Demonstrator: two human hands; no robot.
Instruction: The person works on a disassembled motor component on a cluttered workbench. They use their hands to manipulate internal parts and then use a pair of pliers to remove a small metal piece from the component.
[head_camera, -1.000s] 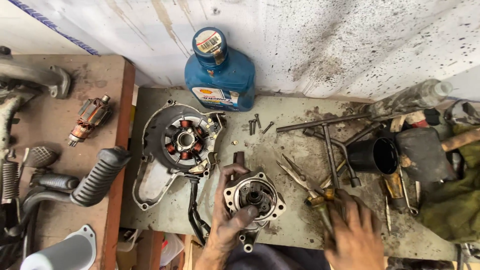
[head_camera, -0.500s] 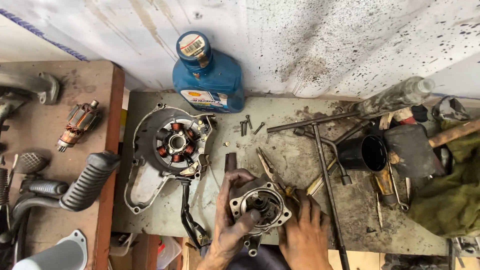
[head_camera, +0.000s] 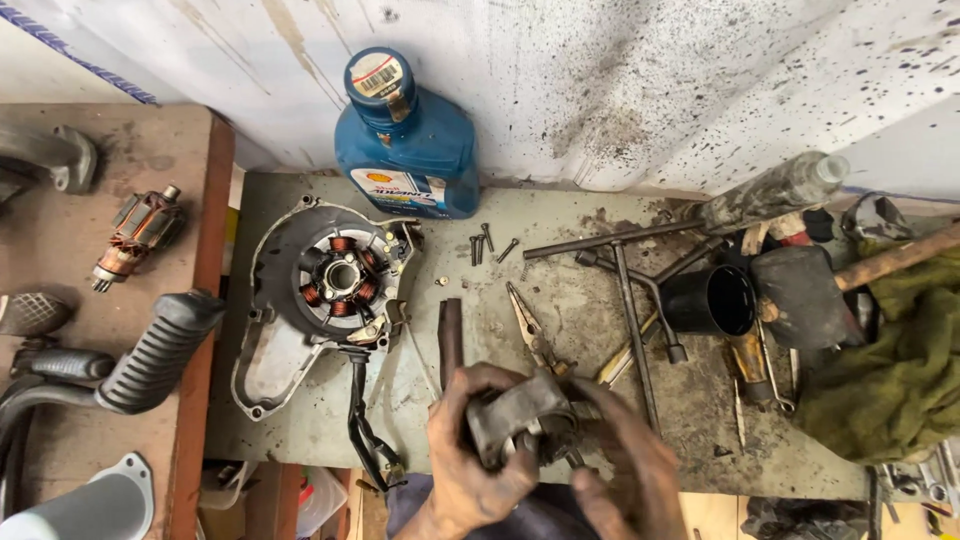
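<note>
Hands: left hand (head_camera: 470, 455), right hand (head_camera: 625, 470) grip one grey casting (head_camera: 520, 412).

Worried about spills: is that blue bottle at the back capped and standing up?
Upright and capped: the blue bottle stands against the wall, its cap on top.

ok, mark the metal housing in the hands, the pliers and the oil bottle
metal housing (head_camera: 518, 412), head view, grey upper face between the hands
pliers (head_camera: 527, 325), head view, near the pivot, below the jaws
oil bottle (head_camera: 415, 140), head view, blue body
</note>
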